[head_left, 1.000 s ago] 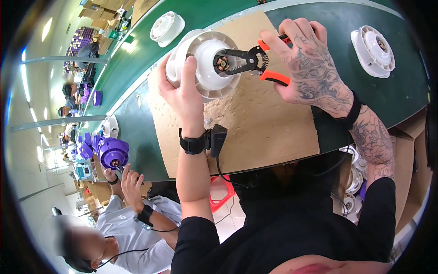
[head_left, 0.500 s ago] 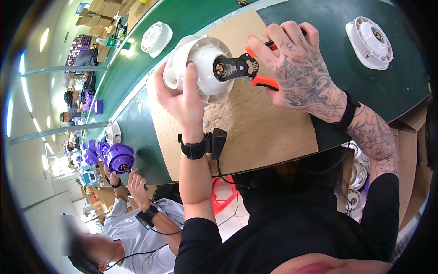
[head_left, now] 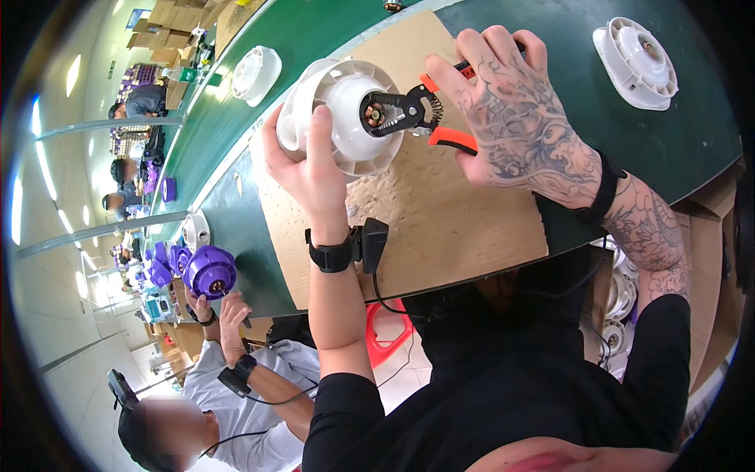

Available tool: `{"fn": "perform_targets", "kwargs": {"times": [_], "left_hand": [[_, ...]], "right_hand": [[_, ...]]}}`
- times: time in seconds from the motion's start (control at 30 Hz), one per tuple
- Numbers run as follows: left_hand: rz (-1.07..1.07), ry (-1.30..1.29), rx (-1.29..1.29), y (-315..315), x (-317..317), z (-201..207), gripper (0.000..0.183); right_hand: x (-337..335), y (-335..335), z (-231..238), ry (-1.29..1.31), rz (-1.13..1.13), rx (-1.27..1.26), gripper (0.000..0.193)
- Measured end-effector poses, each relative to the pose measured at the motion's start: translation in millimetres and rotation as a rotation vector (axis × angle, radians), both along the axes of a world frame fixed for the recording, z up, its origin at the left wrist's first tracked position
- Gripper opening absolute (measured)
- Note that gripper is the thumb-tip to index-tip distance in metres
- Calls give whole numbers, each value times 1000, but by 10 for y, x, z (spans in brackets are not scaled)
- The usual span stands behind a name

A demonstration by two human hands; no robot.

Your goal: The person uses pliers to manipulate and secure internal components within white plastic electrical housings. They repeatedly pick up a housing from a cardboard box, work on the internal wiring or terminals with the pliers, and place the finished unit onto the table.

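My left hand (head_left: 314, 169) grips a round white plastic housing (head_left: 344, 102) with ribs round its rim, tilted so its centre opening points right. Inside that opening sits a copper-wound motor (head_left: 375, 115). Wrapped round the orange-and-black handles, my right hand (head_left: 511, 118) holds wire-stripping pliers (head_left: 425, 110). Their black jaws reach into the opening, beside the motor; what the jaw tips touch is too small to tell. The handles stand spread apart. Below the housing lies a flat cardboard sheet (head_left: 440, 228) on the green table.
Similar white housings lie at the right (head_left: 635, 63) and on the green conveyor (head_left: 256, 75). At lower left a co-worker (head_left: 252, 385) handles a purple housing (head_left: 209, 272). A cardboard box (head_left: 708, 267) holding more white parts stands at my right. A cable hangs from my left wrist.
The housing, pliers and both my hands have shifted slightly left. The conveyor housing has moved a little left and down in view. My grips look the same.
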State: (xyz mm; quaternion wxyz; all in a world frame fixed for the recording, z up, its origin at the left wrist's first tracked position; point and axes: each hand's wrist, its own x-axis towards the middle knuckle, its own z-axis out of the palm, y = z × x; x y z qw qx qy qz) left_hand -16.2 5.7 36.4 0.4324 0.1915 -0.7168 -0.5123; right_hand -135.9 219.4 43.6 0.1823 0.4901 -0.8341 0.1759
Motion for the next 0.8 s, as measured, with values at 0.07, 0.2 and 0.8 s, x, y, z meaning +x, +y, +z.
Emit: {"fn": "perform_targets", "kwargs": {"times": [0.07,0.2,0.8], "left_hand": [[-1,-7,-18,12,-6,7,40],[-11,-17,-46,-2,5,-4,41],[-16,-36,-103,-32,38,-19,43]], "right_hand": [[0,10,5,-2,1,-3,77],[-1,16,12,8,18,-20,77],[16,71,123,-7,74,-12,69]]}}
